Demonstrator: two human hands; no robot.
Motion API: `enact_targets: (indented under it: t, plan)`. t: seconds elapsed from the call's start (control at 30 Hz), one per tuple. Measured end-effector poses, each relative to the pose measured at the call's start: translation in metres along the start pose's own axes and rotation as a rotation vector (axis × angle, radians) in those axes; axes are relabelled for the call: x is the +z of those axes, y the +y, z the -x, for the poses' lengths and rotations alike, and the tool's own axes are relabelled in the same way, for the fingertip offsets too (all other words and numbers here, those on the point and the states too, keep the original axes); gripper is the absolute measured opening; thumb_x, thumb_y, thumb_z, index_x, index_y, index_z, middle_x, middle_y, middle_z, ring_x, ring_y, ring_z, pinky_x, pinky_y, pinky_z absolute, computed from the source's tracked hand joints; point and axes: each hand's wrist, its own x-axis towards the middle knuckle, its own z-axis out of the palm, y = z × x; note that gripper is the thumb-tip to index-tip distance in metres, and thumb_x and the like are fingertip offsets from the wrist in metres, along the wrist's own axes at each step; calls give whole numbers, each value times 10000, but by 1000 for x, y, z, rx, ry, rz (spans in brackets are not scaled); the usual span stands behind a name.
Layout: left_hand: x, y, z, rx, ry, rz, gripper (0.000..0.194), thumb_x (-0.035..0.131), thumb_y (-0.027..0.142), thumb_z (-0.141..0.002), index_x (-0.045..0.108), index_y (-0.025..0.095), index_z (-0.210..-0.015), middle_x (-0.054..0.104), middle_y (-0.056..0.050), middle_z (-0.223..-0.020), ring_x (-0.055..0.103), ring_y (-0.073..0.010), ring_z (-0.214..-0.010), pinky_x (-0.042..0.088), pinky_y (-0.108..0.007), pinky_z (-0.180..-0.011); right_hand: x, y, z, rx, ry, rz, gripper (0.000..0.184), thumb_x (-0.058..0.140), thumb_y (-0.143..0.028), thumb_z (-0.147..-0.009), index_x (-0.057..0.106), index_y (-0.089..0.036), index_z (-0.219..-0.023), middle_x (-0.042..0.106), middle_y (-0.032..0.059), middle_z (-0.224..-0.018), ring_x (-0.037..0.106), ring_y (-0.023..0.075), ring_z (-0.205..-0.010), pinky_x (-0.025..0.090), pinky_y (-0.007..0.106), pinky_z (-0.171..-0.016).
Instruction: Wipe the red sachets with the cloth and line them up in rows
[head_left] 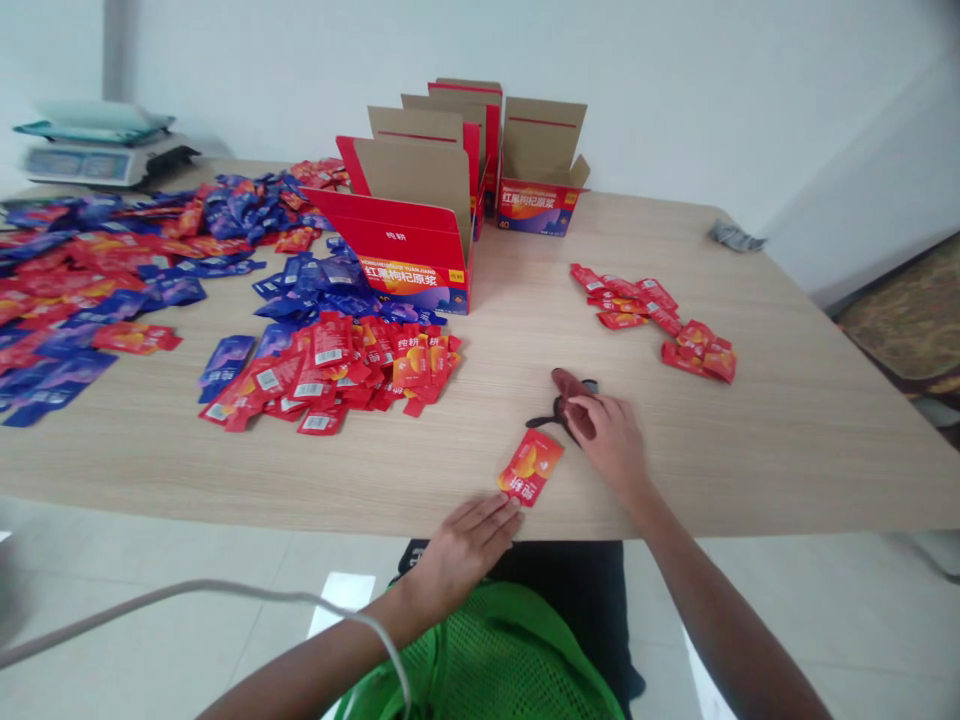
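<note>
My left hand lies at the table's front edge, its fingers stretched out flat. Their tips touch the lower end of a red and orange sachet on the wood. Just to the right and farther in, my right hand has its thumb and fingers closed on a pair of dark sunglasses with brownish lenses. The fingers hide part of the frame. Left of both hands is a heap of red sachets, with blue sachets behind it.
Open red cartons stand at the back, one more carton beside them. Several red sachets lie at right. A large mixed pile and a scale occupy the left. A grey cable crosses the lower left.
</note>
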Motion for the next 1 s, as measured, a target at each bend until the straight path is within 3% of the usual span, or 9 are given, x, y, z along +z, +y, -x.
enact_targets:
  t: [0.13,0.2,0.3,0.43,0.67,0.87,1.0]
  plan:
    - [0,3,0,-24,-19,-13,473,521,416,-1116,545,169,-1519,668,-96,-1475,586,-235,-1410,495,-389,-1169,-26,10,0,174,237,-43,301,668,-445,-1008,685,-208,-1193,705,121,-1102,621,294,-1037,494,465,-989]
    - [1,6,0,-18,-24,-55,521,540,449,-1103,514,185,-1552,604,-102,-1550,543,-239,-1451,481,-377,-1171,-37,4,9,250,276,-91,367,675,-510,-994,685,-198,-1188,707,127,-1111,631,294,-1045,484,467,-1003]
    - [3,11,0,-35,-50,-162,542,546,416,-1102,475,189,-1588,485,-88,-1653,458,-266,-1516,419,-385,-1218,-46,-5,31,377,235,-156,489,660,-625,-965,694,-191,-1187,711,131,-1125,647,310,-1051,488,464,-992]
    - [3,16,5,-29,-82,-260,512,516,297,-1106,459,186,-1603,482,-84,-1656,422,-264,-1536,352,-398,-1258,-43,-6,62,589,156,-194,656,648,-780,-879,708,-210,-1198,725,137,-1154,669,355,-1045,497,482,-936]
    - [-10,16,14,-58,-28,-86,389,463,226,-1122,563,237,-1497,642,-45,-1508,619,-214,-1317,474,-382,-1135,-42,-8,77,833,145,-285,693,695,-807,-787,704,-260,-1212,732,113,-1245,676,393,-1152,498,528,-1004]
    - [-31,0,9,-32,214,131,357,460,196,-1115,569,184,-1455,742,-94,-1354,697,-237,-1211,591,-402,-973,-38,1,82,960,150,-340,667,763,-746,-762,702,-278,-1232,732,101,-1259,675,397,-1163,489,581,-1058]
    - [-70,-38,-2,-147,403,191,352,471,166,-1112,583,200,-1444,766,-110,-1230,728,-212,-1136,618,-353,-973,-37,3,83,985,140,-355,676,749,-766,-760,698,-291,-1238,724,99,-1288,652,413,-1213,467,606,-1091]
